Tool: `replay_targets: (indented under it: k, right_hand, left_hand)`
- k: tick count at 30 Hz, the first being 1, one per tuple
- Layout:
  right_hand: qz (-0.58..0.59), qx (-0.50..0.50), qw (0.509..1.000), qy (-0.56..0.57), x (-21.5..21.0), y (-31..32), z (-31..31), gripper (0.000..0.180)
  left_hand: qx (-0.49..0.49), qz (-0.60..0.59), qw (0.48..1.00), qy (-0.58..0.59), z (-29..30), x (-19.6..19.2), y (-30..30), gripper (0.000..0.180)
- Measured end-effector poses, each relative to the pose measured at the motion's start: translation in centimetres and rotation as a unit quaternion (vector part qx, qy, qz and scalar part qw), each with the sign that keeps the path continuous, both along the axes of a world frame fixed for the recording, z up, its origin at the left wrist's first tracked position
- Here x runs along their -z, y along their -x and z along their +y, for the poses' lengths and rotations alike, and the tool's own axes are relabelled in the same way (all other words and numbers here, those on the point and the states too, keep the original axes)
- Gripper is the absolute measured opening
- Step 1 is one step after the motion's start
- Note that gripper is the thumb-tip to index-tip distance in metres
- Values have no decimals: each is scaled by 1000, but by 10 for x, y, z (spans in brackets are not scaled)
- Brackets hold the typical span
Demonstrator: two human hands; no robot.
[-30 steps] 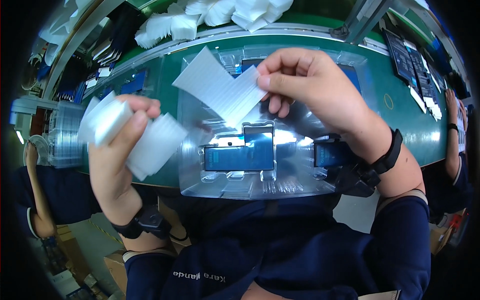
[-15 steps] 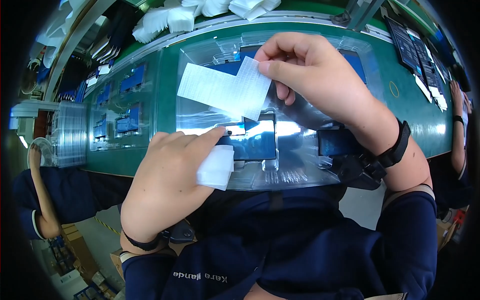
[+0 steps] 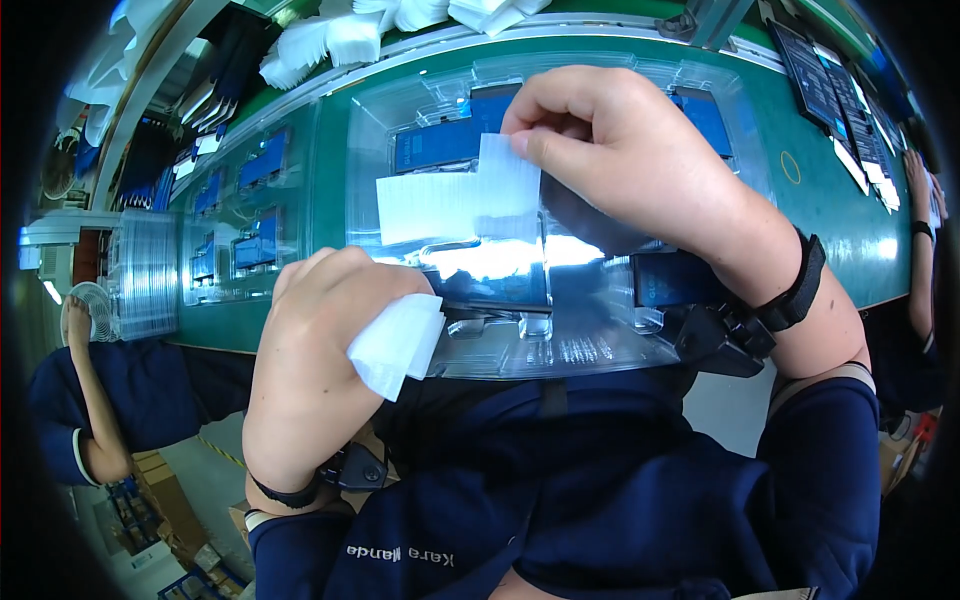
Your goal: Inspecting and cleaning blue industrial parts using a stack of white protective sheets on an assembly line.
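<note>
My right hand pinches a thin white ribbed foam sheet by its right edge and holds it over a clear plastic tray of blue flat modules. Lower down, my left hand grips a small stack of the same white foam sheets at the tray's near left corner. The tray lies on a green conveyor belt. The held sheet and my right hand hide part of the tray's middle pockets.
A second clear tray with blue modules sits to the left on the belt. White foam pieces are piled at the far edge. Dark panels lie far right, beside another person's arm. A person in dark blue stands at left.
My left hand has come in from the left with its foam stack, down to the tray's near edge. My right hand has lowered its sheet closer to the tray.
</note>
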State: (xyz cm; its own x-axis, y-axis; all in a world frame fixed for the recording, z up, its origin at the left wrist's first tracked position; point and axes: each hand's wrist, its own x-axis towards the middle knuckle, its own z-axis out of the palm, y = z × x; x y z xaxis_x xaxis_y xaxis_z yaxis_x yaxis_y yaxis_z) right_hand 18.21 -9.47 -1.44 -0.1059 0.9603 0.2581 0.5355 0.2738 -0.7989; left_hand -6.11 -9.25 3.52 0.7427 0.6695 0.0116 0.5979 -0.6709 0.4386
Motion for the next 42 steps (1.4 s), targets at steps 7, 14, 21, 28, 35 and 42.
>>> replay_targets:
  k: [7,14,21,28,35,42]
  right_hand:
    - [-45,-120,992,-1,-1,0,-3,12]
    - [-53,-138,988,-34,2,2,-1,15]
    - [-75,-122,990,-16,-4,2,-5,14]
    - [-15,-120,991,-55,0,0,-1,13]
    - [-57,-135,989,-17,-2,0,-3,13]
    - [-46,-130,990,-13,-3,5,-6,12]
  left_hand:
    - [-37,-44,998,-12,-3,5,-1,18]
    - [-69,-217,965,127,9,6,10,15]
    - [-172,-278,928,177,12,15,9,18]
    - [-195,-319,903,214,15,20,8,17]
    - [-214,-351,890,196,21,18,12,19]
    - [-221,-362,881,209,22,18,18,20]
